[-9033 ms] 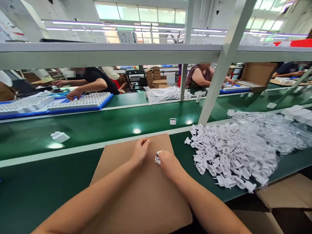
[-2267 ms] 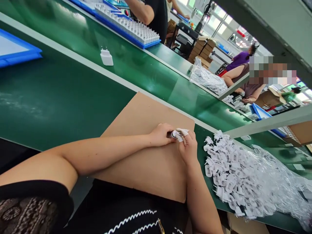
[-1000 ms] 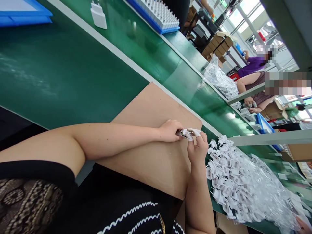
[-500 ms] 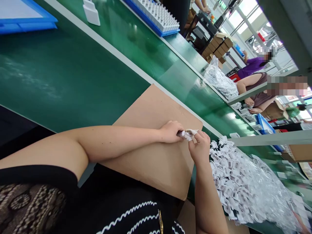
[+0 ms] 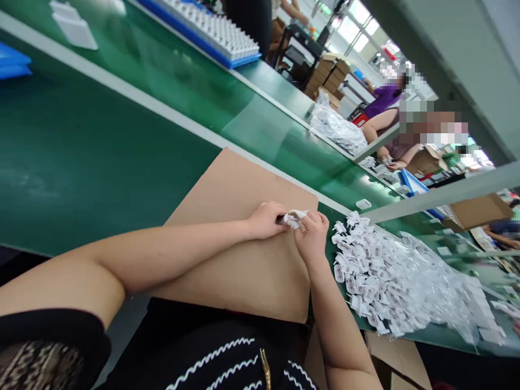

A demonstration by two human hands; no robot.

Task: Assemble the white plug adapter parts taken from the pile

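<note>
Over the cardboard sheet (image 5: 244, 271) my two hands meet. My left hand (image 5: 266, 219) is closed round a small piece, mostly hidden, of which a dark end shows at the fingertips. A crumpled white cloth (image 5: 293, 218) lies against that end. My right hand (image 5: 312, 233) pinches the cloth from the other side. To the right of this hand is a heap of white plug adapter housings (image 5: 365, 265), partly under clear plastic wrap (image 5: 430, 281).
A pale rail (image 5: 170, 116) runs along the green bench (image 5: 81, 157). Beyond it are a white adapter (image 5: 75, 27) and a blue tray of white parts (image 5: 239, 60). A metal post (image 5: 447, 192) slants across the right. Co-workers sit across the bench. Cartons (image 5: 331, 76) stand behind.
The view has shifted, so the bench and heap appear further left. Both hands stay together at the cloth; the right fingers have curled closer over it.
</note>
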